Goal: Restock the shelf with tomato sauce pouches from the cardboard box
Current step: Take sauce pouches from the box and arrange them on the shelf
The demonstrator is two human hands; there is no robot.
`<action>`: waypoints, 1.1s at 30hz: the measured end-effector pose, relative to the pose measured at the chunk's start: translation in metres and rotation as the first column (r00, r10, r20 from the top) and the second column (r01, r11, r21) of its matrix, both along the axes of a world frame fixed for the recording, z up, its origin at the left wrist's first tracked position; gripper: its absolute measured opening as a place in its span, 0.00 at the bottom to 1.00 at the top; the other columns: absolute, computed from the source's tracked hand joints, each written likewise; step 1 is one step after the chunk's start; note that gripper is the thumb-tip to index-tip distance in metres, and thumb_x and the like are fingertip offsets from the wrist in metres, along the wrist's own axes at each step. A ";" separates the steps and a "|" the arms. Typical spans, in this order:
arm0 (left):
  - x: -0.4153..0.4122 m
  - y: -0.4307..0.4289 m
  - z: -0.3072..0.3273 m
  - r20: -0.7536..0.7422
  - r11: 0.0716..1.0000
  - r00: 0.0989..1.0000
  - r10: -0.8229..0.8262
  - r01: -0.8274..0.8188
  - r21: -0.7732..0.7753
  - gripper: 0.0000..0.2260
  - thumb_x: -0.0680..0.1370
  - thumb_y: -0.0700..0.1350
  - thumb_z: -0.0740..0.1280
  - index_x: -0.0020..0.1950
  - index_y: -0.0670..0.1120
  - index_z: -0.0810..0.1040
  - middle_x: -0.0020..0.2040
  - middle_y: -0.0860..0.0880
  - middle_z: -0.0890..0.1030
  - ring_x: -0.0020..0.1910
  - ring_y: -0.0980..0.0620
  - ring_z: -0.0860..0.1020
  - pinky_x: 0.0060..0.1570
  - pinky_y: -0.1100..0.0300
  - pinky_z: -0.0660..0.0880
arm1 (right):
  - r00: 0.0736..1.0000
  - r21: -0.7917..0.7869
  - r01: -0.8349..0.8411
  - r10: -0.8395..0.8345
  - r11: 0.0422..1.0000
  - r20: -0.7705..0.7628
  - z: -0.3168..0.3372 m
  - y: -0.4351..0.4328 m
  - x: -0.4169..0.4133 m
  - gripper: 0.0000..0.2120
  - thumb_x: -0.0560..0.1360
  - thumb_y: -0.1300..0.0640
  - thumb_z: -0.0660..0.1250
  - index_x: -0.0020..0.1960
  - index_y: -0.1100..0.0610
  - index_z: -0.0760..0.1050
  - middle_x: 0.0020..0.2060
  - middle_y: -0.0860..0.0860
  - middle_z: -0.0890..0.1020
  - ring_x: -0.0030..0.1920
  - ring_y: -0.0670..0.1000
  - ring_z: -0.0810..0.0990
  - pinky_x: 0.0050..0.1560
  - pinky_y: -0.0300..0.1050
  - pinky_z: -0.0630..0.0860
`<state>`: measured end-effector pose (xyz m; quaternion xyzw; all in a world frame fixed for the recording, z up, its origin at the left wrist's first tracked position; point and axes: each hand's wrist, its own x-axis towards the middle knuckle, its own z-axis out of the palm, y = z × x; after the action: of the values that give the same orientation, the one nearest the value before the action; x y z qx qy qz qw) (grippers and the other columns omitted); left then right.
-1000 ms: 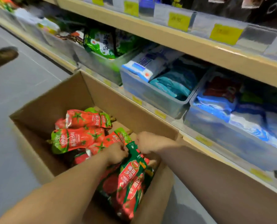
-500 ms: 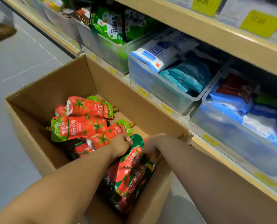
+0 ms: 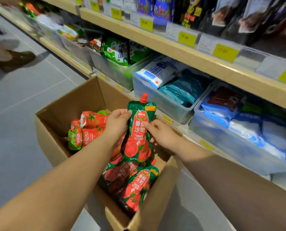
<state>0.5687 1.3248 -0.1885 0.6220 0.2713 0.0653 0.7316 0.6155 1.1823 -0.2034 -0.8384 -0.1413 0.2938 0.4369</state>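
A green and red tomato ketchup pouch (image 3: 139, 132) with a red cap stands upright above the open cardboard box (image 3: 82, 95). My left hand (image 3: 117, 124) grips its upper left edge, thumb on the front. My right hand (image 3: 162, 134) holds its right side with curled fingers. More green pouches (image 3: 135, 184) lie in the near end of the box. Orange-red pouches (image 3: 87, 129) lie at its far left end.
The box sits on the grey floor against the bottom shelf (image 3: 204, 144). Clear plastic bins (image 3: 157, 99) with blue, white and green packets line that shelf. A wooden shelf edge (image 3: 189, 55) with yellow price tags runs above. A person's shoe (image 3: 17, 59) is at far left.
Both hands were down among the pouches in the box. They have lifted one green pouch upright above the box, and the camera has tilted up towards the shelves.
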 end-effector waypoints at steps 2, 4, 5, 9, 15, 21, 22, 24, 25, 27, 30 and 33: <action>0.006 -0.013 0.029 0.024 0.999 0.999 -0.029 0.029 0.025 0.08 0.78 0.43 0.62 0.41 0.42 0.75 0.28 0.50 0.79 0.24 0.55 0.75 0.26 0.68 0.71 | 0.999 0.081 0.052 -0.053 0.995 0.004 0.024 -0.015 -0.001 0.22 0.77 0.41 0.58 0.52 0.61 0.70 0.39 0.51 0.77 0.35 0.51 0.77 0.36 0.46 0.74; 0.013 -0.028 0.058 0.062 0.998 0.997 -0.041 0.038 0.040 0.09 0.78 0.42 0.63 0.38 0.44 0.72 0.23 0.53 0.76 0.20 0.58 0.73 0.22 0.72 0.67 | 0.997 0.138 0.070 -0.075 0.988 0.027 0.050 -0.034 0.000 0.16 0.77 0.42 0.59 0.47 0.56 0.71 0.34 0.45 0.77 0.33 0.48 0.77 0.32 0.40 0.74; 0.016 -0.036 0.074 0.075 0.998 0.996 -0.050 0.047 0.053 0.09 0.78 0.43 0.63 0.37 0.45 0.71 0.21 0.55 0.75 0.17 0.61 0.71 0.19 0.74 0.64 | 0.995 0.160 0.072 -0.082 0.984 0.053 0.064 -0.046 0.000 0.13 0.77 0.43 0.61 0.43 0.53 0.70 0.30 0.44 0.78 0.30 0.44 0.77 0.29 0.36 0.72; 0.030 -0.075 0.131 0.140 0.988 0.978 -0.151 0.150 0.017 0.11 0.78 0.42 0.62 0.36 0.46 0.72 0.26 0.49 0.77 0.17 0.60 0.72 0.18 0.72 0.65 | 0.972 0.246 0.130 -0.172 0.960 0.158 0.115 -0.088 0.001 0.18 0.76 0.45 0.63 0.38 0.59 0.73 0.26 0.45 0.75 0.23 0.38 0.74 0.26 0.32 0.70; 0.061 -0.151 0.198 0.152 0.932 0.919 -0.363 0.359 0.052 0.10 0.78 0.42 0.63 0.36 0.48 0.72 0.30 0.49 0.77 0.27 0.54 0.74 0.28 0.64 0.70 | 0.911 0.334 0.294 -0.369 0.895 0.185 0.176 -0.166 0.001 0.13 0.77 0.46 0.62 0.42 0.55 0.78 0.36 0.47 0.83 0.36 0.44 0.81 0.38 0.40 0.75; 0.083 -0.243 0.222 0.066 0.680 0.757 -0.650 0.540 0.496 0.11 0.76 0.52 0.64 0.39 0.46 0.76 0.33 0.49 0.76 0.31 0.53 0.72 0.34 0.59 0.66 | 0.764 0.328 0.507 -0.592 0.797 0.256 0.215 -0.254 0.002 0.18 0.77 0.47 0.61 0.37 0.56 0.78 0.36 0.53 0.83 0.37 0.48 0.78 0.44 0.50 0.74; 0.084 -0.257 0.223 0.029 0.612 0.722 -0.691 0.563 0.556 0.13 0.77 0.53 0.63 0.41 0.45 0.77 0.35 0.47 0.75 0.34 0.51 0.72 0.37 0.58 0.67 | 0.739 0.316 0.543 -0.621 0.778 0.259 0.220 -0.269 0.003 0.18 0.77 0.46 0.60 0.38 0.57 0.79 0.37 0.54 0.84 0.37 0.49 0.78 0.44 0.49 0.75; 0.089 -0.283 0.227 -0.003 0.558 0.696 -0.718 0.579 0.595 0.14 0.77 0.55 0.63 0.42 0.44 0.78 0.37 0.46 0.77 0.36 0.50 0.73 0.40 0.58 0.69 | 0.708 0.304 0.591 -0.661 0.747 0.247 0.231 -0.296 0.004 0.20 0.77 0.44 0.60 0.35 0.55 0.78 0.28 0.46 0.83 0.30 0.43 0.78 0.33 0.38 0.74; 0.091 -0.294 0.228 0.002 0.573 0.699 -0.715 0.585 0.574 0.13 0.76 0.54 0.63 0.42 0.45 0.77 0.36 0.47 0.77 0.34 0.51 0.74 0.38 0.60 0.70 | 0.701 0.297 0.609 -0.675 0.735 0.231 0.237 -0.307 0.005 0.20 0.77 0.43 0.60 0.33 0.54 0.77 0.24 0.44 0.81 0.26 0.40 0.77 0.28 0.33 0.72; 0.097 -0.316 0.233 0.026 0.625 0.705 -0.708 0.610 0.487 0.10 0.76 0.53 0.65 0.44 0.47 0.76 0.35 0.48 0.77 0.30 0.57 0.76 0.32 0.67 0.72 | 0.663 0.262 0.656 -0.706 0.708 0.250 0.246 -0.328 0.009 0.19 0.76 0.42 0.62 0.35 0.55 0.79 0.26 0.44 0.82 0.27 0.40 0.79 0.27 0.32 0.73; 0.110 -0.343 0.240 0.069 0.673 0.724 -0.686 0.596 0.438 0.20 0.73 0.51 0.69 0.62 0.43 0.75 0.54 0.46 0.81 0.50 0.50 0.81 0.52 0.54 0.79 | 0.514 0.290 0.765 -0.817 0.575 0.263 0.255 -0.351 0.028 0.22 0.72 0.41 0.67 0.51 0.59 0.80 0.46 0.55 0.85 0.48 0.55 0.83 0.53 0.51 0.79; 0.125 -0.364 0.252 0.151 0.707 0.726 -0.671 0.563 0.428 0.18 0.73 0.44 0.69 0.63 0.42 0.75 0.60 0.42 0.80 0.56 0.45 0.79 0.59 0.52 0.76 | 0.442 0.221 0.815 -0.822 0.535 0.360 0.269 -0.363 0.054 0.26 0.73 0.39 0.64 0.56 0.61 0.78 0.52 0.58 0.82 0.55 0.61 0.80 0.58 0.55 0.76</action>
<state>0.6933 0.9609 0.0636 0.7803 -0.0840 -0.0466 0.6180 0.6694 0.8191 0.0654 -0.8403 0.1875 -0.1433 0.4881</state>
